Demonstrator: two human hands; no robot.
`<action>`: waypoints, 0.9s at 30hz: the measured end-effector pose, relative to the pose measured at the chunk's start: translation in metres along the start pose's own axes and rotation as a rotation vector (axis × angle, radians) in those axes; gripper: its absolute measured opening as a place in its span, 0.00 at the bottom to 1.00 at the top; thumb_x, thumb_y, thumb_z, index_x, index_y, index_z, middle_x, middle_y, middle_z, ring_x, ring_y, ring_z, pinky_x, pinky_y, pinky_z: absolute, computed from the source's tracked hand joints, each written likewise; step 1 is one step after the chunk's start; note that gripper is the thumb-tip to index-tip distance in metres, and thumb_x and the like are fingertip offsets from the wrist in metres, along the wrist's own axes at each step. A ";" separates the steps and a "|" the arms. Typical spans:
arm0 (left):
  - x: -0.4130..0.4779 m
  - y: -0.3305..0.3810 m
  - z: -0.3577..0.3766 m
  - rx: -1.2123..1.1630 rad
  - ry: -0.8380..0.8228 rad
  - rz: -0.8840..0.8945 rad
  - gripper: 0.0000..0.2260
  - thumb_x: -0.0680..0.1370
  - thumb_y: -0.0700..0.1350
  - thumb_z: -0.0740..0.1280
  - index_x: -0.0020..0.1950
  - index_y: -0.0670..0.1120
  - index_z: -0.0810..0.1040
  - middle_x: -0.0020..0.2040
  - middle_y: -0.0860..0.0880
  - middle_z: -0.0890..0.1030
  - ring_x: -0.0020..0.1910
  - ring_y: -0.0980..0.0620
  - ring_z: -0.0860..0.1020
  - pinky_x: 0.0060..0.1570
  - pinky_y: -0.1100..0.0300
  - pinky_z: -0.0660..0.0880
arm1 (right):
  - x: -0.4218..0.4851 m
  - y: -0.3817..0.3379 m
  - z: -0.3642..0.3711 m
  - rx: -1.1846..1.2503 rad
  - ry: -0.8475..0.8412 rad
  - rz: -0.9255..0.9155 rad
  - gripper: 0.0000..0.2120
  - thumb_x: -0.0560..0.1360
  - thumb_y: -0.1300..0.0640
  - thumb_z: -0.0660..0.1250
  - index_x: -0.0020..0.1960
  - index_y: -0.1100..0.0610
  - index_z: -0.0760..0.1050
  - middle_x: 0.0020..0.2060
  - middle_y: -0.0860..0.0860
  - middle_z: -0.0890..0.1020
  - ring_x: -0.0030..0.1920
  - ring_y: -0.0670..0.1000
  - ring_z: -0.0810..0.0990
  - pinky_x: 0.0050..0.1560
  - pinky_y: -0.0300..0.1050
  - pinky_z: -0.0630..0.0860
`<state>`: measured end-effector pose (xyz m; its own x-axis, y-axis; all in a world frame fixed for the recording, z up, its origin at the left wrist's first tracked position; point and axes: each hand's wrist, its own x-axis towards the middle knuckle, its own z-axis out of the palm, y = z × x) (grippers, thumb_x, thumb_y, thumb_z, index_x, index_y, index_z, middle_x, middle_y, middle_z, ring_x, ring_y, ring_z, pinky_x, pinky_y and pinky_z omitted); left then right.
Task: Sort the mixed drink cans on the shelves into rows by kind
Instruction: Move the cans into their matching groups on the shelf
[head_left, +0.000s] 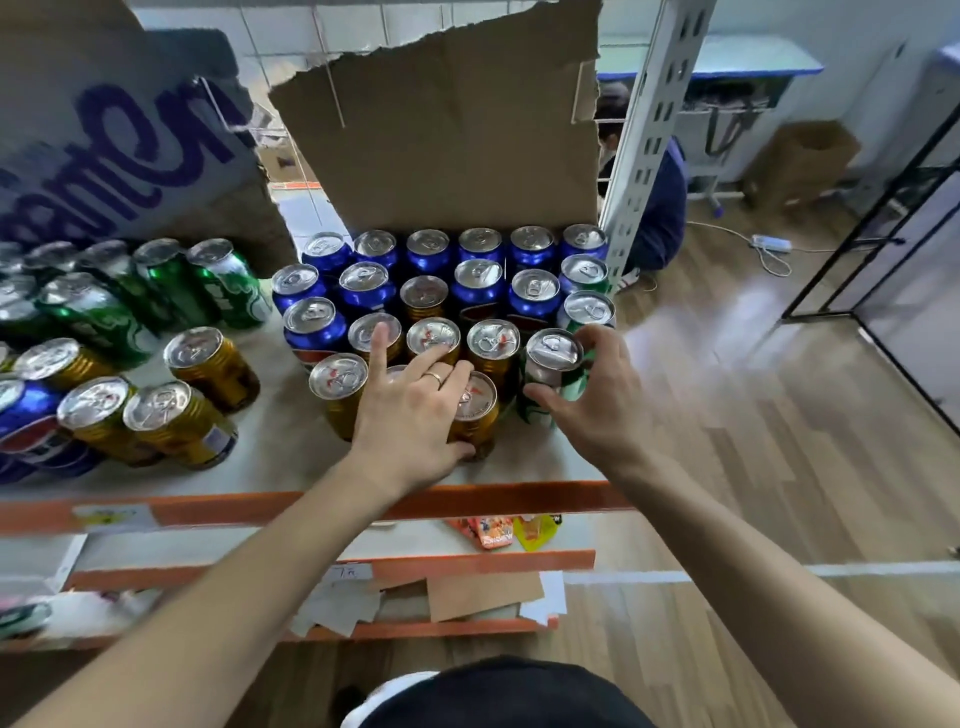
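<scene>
Nearest item: my own dark cap brim (506, 691) at the bottom of the view, both bare forearms reaching up from it to the top shelf (270, 467), a pale board with an orange front edge. My left hand (410, 410) lies spread over the gold cans near the front edge, palm down, forefinger stretched out onto the lid of a gold can (375, 332) one row back, thumb and remaining fingers wrapped about the front gold can (475, 415); a ring sits on one finger. My right hand (597, 395) is half closed around a green can (553, 369) at the shelf's right front corner, thumb low on its side, fingers curled behind its rim; the can leans slightly left. Behind these, blue cans (428, 249) stand in rows up to the back edge against a torn cardboard sheet (441, 150), with one gold can among them in the second row and more gold cans across the third. Left part of the shelf: green cans (171, 280) toward the back, gold cans (208, 364) forward of them, blue ones at the left front corner. A printed cardboard panel (119, 140) leans over the left rear. Lower shelf: snack packets (509, 530) near its right front edge. A perforated steel upright (649, 140) rises at the right rear corner.
</scene>
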<state>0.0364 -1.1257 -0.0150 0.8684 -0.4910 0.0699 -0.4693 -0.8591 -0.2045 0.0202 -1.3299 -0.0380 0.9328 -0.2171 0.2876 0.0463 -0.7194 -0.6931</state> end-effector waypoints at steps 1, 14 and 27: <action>0.000 0.001 0.001 -0.008 0.014 -0.003 0.41 0.73 0.67 0.67 0.79 0.47 0.59 0.75 0.48 0.70 0.80 0.52 0.55 0.70 0.35 0.30 | 0.000 0.001 0.001 0.006 0.008 0.003 0.30 0.66 0.51 0.80 0.61 0.56 0.68 0.52 0.46 0.71 0.49 0.45 0.71 0.47 0.33 0.64; -0.014 -0.011 -0.032 -1.308 0.243 -0.355 0.37 0.57 0.52 0.84 0.63 0.55 0.74 0.60 0.52 0.80 0.60 0.52 0.78 0.60 0.57 0.75 | -0.005 0.015 -0.001 0.133 -0.114 -0.073 0.29 0.70 0.57 0.77 0.66 0.58 0.68 0.56 0.50 0.78 0.52 0.45 0.73 0.51 0.36 0.68; -0.018 -0.024 -0.042 -2.121 0.145 -0.674 0.21 0.70 0.46 0.74 0.62 0.44 0.79 0.53 0.43 0.84 0.54 0.42 0.82 0.46 0.50 0.80 | -0.011 0.018 0.000 0.450 -0.091 -0.011 0.31 0.69 0.59 0.78 0.68 0.51 0.70 0.55 0.47 0.81 0.55 0.48 0.80 0.57 0.43 0.78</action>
<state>0.0250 -1.1018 0.0295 0.9595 -0.0646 -0.2743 0.2796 0.3393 0.8982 0.0110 -1.3404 -0.0534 0.9580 -0.1381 0.2513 0.1881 -0.3589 -0.9142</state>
